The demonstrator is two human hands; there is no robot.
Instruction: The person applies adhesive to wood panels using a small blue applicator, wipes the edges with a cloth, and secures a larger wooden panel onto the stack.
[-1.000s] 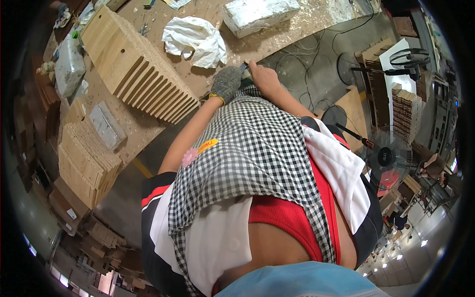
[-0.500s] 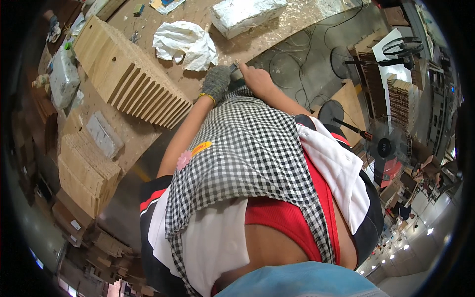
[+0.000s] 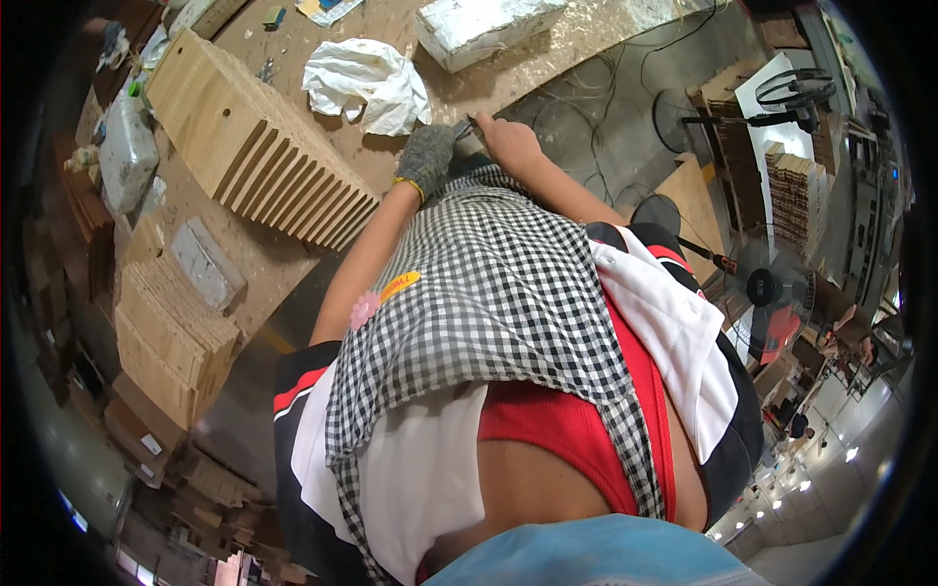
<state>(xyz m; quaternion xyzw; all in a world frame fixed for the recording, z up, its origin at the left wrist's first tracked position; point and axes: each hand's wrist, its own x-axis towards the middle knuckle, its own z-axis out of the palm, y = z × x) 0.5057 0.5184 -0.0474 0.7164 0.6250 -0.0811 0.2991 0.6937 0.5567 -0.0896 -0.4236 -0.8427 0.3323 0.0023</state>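
My left hand, in a grey knit glove with a yellow cuff, is closed near the bench edge, just beyond my checked apron. Bare and also closed, my right hand is beside it on the right. Between the two hands shows a small greyish, dark-edged piece, too small to name, and the fingers hide most of it. A crumpled white cloth lies just past my left hand. To the left of that hand, a long row of stacked wooden boards with fanned ends rests on the bench.
On the worn workbench are a white wrapped block, a smaller wrapped block and another board stack. Cables trail over the floor at right. A fan stands at my right side.
Both hands stay almost in the same place around the small piece. My right hand has shifted slightly, with its fingers a little farther from me.
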